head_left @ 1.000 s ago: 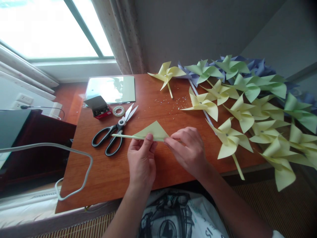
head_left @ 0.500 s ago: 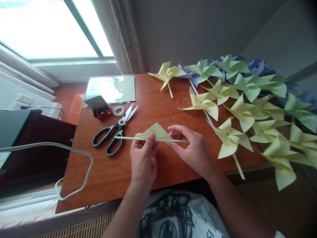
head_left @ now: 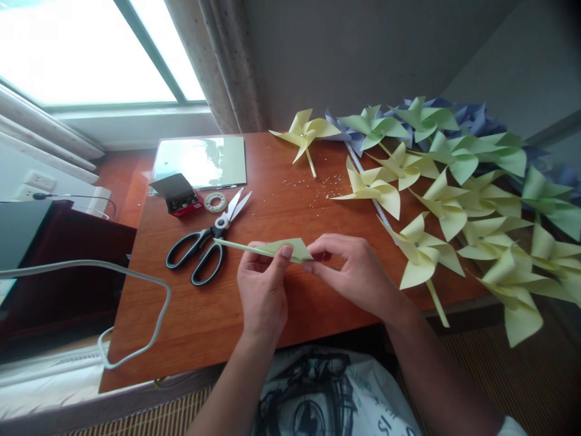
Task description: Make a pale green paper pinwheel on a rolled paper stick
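My left hand (head_left: 263,290) is closed on a sheet of pale yellow-green paper (head_left: 297,247), its thumb pressed on top. Part of the sheet is rolled into a thin tube, whose end sticks out to the left over the scissors' handles. At the sheet's right end, the thumb and fingers of my right hand (head_left: 347,266) pinch the paper. Open-bladed scissors (head_left: 220,224) with black and grey handles lie just left of my hands.
Yellow pinwheels (head_left: 417,245), green pinwheels (head_left: 451,154) and purple pinwheels (head_left: 479,121) crowd the right side. A red box (head_left: 184,206), a tape roll (head_left: 215,202) and glossy sheets (head_left: 227,160) lie at the back left. Small scraps (head_left: 324,188) dot the table (head_left: 181,327). A white cable (head_left: 166,303) loops at left.
The paper has turned in my hands: its triangular corner has folded down, and the tube now slants down to the right. My right fingers have closed in on the right end.
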Motion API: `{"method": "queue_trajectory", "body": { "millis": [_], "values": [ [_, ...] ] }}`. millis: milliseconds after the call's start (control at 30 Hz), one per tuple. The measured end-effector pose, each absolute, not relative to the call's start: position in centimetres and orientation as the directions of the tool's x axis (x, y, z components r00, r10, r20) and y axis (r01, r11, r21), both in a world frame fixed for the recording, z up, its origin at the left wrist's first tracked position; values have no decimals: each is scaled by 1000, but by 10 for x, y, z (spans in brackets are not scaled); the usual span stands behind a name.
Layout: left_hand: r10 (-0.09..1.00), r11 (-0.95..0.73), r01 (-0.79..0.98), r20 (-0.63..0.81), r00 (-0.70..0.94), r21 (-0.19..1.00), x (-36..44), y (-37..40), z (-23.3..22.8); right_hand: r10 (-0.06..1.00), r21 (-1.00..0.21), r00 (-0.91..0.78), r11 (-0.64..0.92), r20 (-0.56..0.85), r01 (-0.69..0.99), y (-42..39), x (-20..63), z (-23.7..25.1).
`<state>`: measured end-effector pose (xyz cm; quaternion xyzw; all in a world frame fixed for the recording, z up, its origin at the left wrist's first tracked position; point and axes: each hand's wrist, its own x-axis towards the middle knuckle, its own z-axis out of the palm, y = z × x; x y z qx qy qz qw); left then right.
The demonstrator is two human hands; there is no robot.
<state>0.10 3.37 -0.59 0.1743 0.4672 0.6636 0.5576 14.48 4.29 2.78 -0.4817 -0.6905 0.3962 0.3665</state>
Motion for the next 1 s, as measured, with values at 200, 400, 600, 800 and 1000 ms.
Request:
{"method": "queue_trajectory", "body": {
  "millis": [200,400,600,800,1000],
  "values": [
    [930,92,-592,-282,-236,800,-4,31,-5,981,-967,-176,-33,-79,252,40,144,20],
    [969,144,-608,-237,-74,781,-14,29,-2,955,-979,-224,-202,-195,-9,39,141,17],
    [972,124,-599,-219,-88,791,-16,30,0,940,-974,-278,-222,-199,-53,36,141,15],
    [951,69,-608,-235,-199,791,-12,32,-1,984,-959,-153,126,88,253,28,135,18],
    [951,72,-642,-247,-188,763,-12,33,-6,971,-907,-124,233,202,350,25,129,18]
  ]
}}
